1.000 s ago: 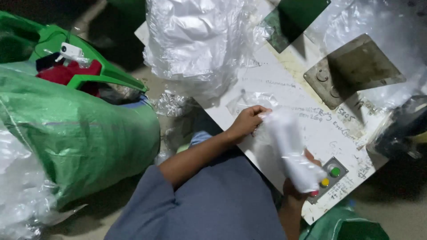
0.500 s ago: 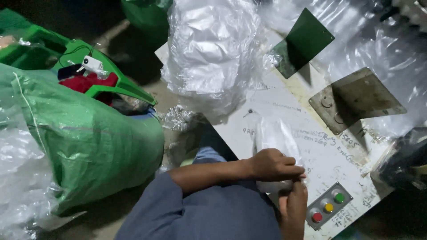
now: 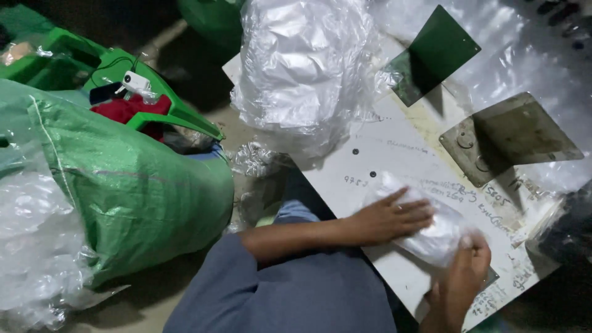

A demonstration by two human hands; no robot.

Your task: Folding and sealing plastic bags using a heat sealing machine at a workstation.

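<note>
So the left hand (image 3: 391, 217) lies flat, fingers spread, on a clear plastic packet (image 3: 431, 231) on the white worktop (image 3: 394, 166). The right hand (image 3: 465, 271) pinches its near-right end; the packet's long axis runs far-left to near-right.

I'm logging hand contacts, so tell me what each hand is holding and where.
The right hand pinches the near end of a clear plastic bag on the white board; the left hand presses flat on its top.

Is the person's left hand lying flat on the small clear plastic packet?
Yes, the left hand presses flat on the small clear plastic packet on the white board.
</note>
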